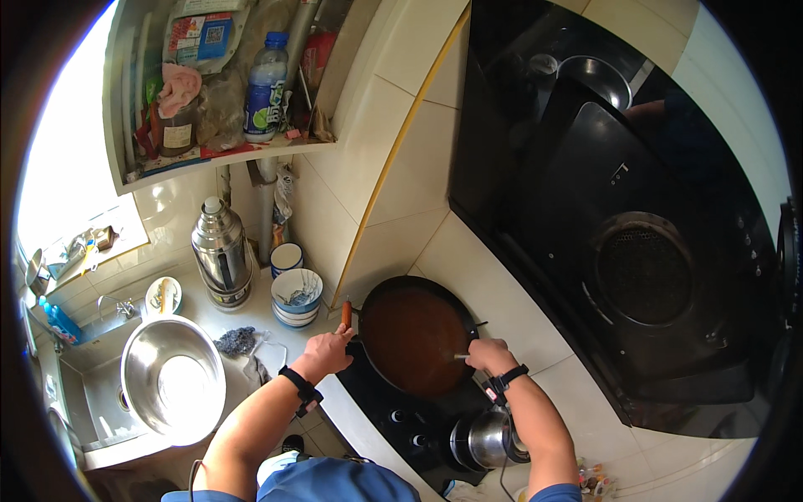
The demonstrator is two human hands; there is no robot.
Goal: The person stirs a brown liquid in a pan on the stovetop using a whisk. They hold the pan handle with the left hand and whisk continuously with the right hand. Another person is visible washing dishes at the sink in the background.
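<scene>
A wide black wok (417, 282) sits on a black gas hob (382, 383). Its inside (408, 339) looks reddish brown; whether that is liquid or the metal surface, I cannot tell. At the wok's left rim, my left hand (326, 352) grips an orange-brown wooden handle (347, 314). Over the right side of the wok, my right hand (490, 356) holds a thin utensil (462, 356), most of it hidden by my fingers or blurred. Both wrists wear black straps.
A metal pot (492, 438) stands on the hob below my right forearm. Left lie a large steel basin (172, 379) over the sink (94, 395), a thermos flask (219, 254), stacked bowls (297, 292) and a dark scrubber (235, 342). A black range hood (564, 207) and an open cupboard (232, 150) overhang.
</scene>
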